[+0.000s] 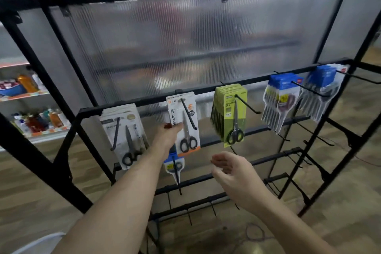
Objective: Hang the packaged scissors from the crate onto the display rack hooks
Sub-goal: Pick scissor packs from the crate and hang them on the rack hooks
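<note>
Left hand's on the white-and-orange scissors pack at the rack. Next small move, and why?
Probably let go with the left hand: the white-and-orange scissors pack already appears threaded on the black wire hook, its top near the rail, so it should hang alone. The right hand is open and holds nothing.

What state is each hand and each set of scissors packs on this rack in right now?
Left hand, holds the white and orange pack by its left edge.
White and orange pack, on its hook, held.
Right hand, open, holding nothing.
Green packs, hanging in a stack.
Blue packs, hanging in two stacks.
Grey packs, hanging.
</note>
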{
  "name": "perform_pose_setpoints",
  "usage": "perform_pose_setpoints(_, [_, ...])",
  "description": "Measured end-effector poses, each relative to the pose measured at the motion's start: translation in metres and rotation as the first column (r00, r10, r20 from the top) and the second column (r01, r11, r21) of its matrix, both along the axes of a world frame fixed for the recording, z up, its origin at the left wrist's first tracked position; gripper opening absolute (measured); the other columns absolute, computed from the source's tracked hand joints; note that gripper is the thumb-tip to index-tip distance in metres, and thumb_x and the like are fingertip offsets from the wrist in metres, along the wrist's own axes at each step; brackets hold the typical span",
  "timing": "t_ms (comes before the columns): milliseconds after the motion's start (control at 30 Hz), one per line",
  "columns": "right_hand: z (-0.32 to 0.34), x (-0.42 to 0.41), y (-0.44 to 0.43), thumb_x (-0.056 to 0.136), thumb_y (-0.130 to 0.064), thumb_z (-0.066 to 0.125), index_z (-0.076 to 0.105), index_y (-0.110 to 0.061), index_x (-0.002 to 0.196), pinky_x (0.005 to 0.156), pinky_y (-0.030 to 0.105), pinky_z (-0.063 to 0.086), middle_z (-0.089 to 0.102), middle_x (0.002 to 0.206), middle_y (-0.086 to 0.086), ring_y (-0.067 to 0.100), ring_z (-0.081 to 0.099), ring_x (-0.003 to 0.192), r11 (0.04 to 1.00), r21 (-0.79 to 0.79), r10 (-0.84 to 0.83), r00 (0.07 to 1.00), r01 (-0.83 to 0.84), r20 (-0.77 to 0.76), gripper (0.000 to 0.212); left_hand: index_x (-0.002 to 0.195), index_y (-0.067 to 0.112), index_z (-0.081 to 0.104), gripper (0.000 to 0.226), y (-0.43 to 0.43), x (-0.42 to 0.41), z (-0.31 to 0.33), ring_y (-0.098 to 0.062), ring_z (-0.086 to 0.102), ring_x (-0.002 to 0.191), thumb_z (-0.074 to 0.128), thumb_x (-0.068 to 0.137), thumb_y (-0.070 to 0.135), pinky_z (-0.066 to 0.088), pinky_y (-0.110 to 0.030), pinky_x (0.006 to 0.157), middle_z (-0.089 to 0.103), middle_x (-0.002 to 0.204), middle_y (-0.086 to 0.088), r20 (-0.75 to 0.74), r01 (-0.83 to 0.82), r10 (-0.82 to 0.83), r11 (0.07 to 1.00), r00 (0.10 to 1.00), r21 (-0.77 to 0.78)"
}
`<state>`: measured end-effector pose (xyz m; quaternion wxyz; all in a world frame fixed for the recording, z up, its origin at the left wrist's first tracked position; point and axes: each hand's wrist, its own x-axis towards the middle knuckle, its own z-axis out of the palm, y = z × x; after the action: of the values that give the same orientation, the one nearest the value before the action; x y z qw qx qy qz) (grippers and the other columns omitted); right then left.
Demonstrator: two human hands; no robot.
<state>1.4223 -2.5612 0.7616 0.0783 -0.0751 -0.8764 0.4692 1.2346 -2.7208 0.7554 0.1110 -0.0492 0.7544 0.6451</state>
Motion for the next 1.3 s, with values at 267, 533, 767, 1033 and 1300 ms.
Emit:
perform_pose_setpoints(267, [0.015,0.022,0.02,0.097,-0.032,0.064,0.059,-0.028,0.139,0.11,0.026,0.046,0.062,0.133,-0.016,-0.003,0.055,0.123,0.997,0.079,-0.013,1.0,0.012,0.021,0.042,0.114,0.014,0.054,0.042,-0.012,0.043,0.009,-0.017,0.067,0.092,0.082,0.086,0.028,0.051,-0.032,0.077,0.067,0.1,0.004,-0.019,0.005,-0.009,0.987,1.0,-0.158])
perform_pose_setpoints(533, [0.035,0.082,0.079,0.099,-0.044,0.057,0.039,-0.034,0.151,0.109,0.023,0.041,0.047,0.151,-0.016,0.0,0.046,0.13,0.944,0.304,0.108,0.99,-0.131,0.092,0.056,0.131,0.029,0.054,0.033,0.02,0.19,0.033,-0.005,0.054,0.099,0.063,0.099,0.031,0.041,-0.023,0.076,0.056,0.123,0.011,-0.2,0.009,-0.175,0.774,0.964,-0.634])
perform_pose_setpoints(767, [0.037,0.134,0.12,0.1,-0.047,0.053,0.03,-0.031,0.156,0.108,0.031,0.04,0.039,0.159,-0.011,0.011,0.04,0.143,0.87,0.444,0.176,0.977,-0.213,0.123,0.063,0.153,0.029,0.041,0.054,0.064,0.303,0.048,-0.007,0.04,0.141,0.055,0.101,0.04,0.037,-0.035,0.119,0.045,0.152,0.014,-0.301,-0.109,-0.28,0.542,0.912,-0.833])
perform_pose_setpoints(1033, [0.036,0.181,0.12,0.1,-0.047,0.053,0.025,-0.028,0.159,0.114,0.027,0.032,0.031,0.163,-0.012,0.01,0.031,0.148,0.851,0.416,0.3,0.947,-0.321,0.117,0.068,0.155,0.029,0.037,0.055,0.078,0.362,0.047,-0.005,0.034,0.145,0.05,0.103,0.042,0.028,-0.027,0.12,0.042,0.155,0.014,-0.272,-0.145,-0.329,0.363,0.904,-0.921])
perform_pose_setpoints(1300, [0.026,0.212,0.084,0.1,-0.05,0.056,0.022,-0.026,0.161,0.123,0.032,0.022,0.022,0.168,-0.007,0.012,0.017,0.155,0.809,0.454,0.35,0.927,-0.373,0.139,0.074,0.157,0.032,0.033,0.057,0.049,0.424,0.053,-0.004,0.034,0.145,0.05,0.103,0.042,0.027,-0.025,0.118,0.039,0.156,0.015,-0.284,-0.166,-0.298,0.365,0.911,-0.916])
